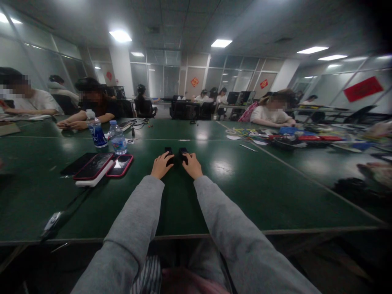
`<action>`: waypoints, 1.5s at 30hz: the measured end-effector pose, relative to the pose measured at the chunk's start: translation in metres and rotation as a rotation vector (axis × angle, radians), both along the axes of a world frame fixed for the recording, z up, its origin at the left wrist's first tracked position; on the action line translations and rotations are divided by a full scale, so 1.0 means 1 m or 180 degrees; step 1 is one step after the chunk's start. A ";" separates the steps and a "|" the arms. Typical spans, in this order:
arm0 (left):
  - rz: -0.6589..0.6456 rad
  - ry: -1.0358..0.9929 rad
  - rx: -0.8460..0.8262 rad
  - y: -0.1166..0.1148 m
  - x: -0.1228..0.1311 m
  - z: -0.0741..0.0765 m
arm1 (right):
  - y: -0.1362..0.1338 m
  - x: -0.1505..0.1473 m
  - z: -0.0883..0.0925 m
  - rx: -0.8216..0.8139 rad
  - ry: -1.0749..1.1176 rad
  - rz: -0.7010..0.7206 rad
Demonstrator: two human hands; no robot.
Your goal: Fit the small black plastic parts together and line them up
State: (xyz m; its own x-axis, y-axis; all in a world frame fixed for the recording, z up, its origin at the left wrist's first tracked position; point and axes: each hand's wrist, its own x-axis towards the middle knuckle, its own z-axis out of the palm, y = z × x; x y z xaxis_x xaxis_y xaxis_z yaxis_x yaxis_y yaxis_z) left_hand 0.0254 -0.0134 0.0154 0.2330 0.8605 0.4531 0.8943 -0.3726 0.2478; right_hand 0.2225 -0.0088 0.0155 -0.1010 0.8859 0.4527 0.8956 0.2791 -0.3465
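Note:
My left hand (161, 165) rests on the green table with its fingers around a small black block-like object (168, 150). Just to its right, my right hand (192, 165) grips a second small black object (183, 151) that has a dark, glossy face. A narrow strip of table separates the two objects. Both stand on or very close to the tabletop; their lower parts are partly hidden by my fingers. What kind of things they are, I cannot make out.
To the left lie phones, one red-edged phone (120, 165) beside a white slab (94, 178), with a cable. Behind them stand two water bottles (118, 141). Coloured cables and a blue tray (290, 131) crowd the right. People sit across the green table (232, 196).

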 end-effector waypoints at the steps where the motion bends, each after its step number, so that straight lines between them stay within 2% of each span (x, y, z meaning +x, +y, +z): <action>1: 0.0016 0.0009 0.0017 -0.001 0.000 0.001 | 0.000 0.000 0.000 0.0000 -0.0008 -0.0033; 8: 0.0195 -0.0030 0.0203 -0.006 0.002 0.005 | 0.003 0.003 -0.001 0.0095 0.0004 -0.0405; 13: 0.0277 -0.0232 0.0087 -0.006 0.003 0.004 | 0.003 0.005 0.000 0.0073 0.0034 -0.0537; 17: 0.0376 -0.0353 -0.0227 -0.005 0.005 0.004 | 0.009 0.008 -0.002 0.0015 0.0133 -0.0440; 21: 0.0386 -0.0310 -0.0441 -0.006 0.007 0.005 | 0.017 0.011 -0.006 -0.0288 0.0176 -0.0300; 38: 0.0525 -0.0305 -0.0431 -0.001 0.023 0.001 | 0.017 0.011 -0.009 -0.0357 0.0119 -0.0350; 45: 0.0463 -0.0418 -0.0425 -0.004 0.022 0.001 | 0.014 0.008 -0.010 -0.0362 0.0039 -0.0088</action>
State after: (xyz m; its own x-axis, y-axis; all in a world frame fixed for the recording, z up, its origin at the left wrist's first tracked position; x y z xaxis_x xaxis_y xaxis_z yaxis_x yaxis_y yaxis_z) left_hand 0.0471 -0.0176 0.0166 0.0487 0.9350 0.3513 0.8930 -0.1983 0.4040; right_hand 0.2305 0.0056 0.0055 -0.0709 0.9340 0.3502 0.8979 0.2127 -0.3855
